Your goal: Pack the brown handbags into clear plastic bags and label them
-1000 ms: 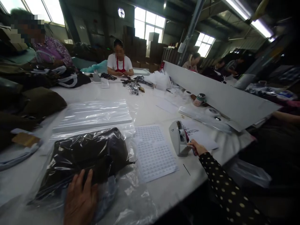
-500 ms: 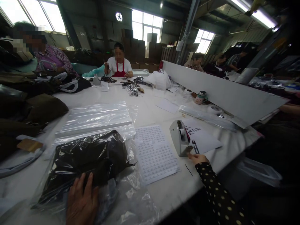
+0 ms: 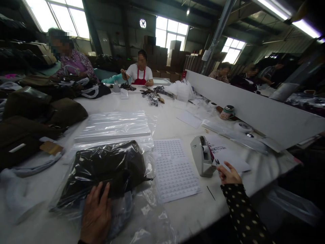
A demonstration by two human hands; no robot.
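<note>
- Workpiece: dark olive-brown fabric bag (image 3: 106,166) inside a clear, glossy plastic sleeve (image 3: 148,166), lying flat on the white surface (image 3: 188,215), directly in front of the wearer and left of centre.
- Left hand (image 3: 98,211): palm down on the near edge of the sleeved bag, fingers extended and slightly apart; it rests on the package without gripping it.
- Right hand (image 3: 228,174): raised just beside the front end of the grey, wedge-shaped tape dispenser (image 3: 200,159), forefinger extended, other fingers curled. Whether a strip of tape is held cannot be told.
- Adjacent item: white paper sheet printed with rows of small labels (image 3: 175,173), lying between package and dispenser.
- Step in hand (judged): steadying the package with the left hand while taking tape with the right.
- Next move (judged): calls for a strip cut free at the dispenser and carried left across the label sheet to the sleeve, with the left hand keeping the plastic flat and the fold aligned.
</note>
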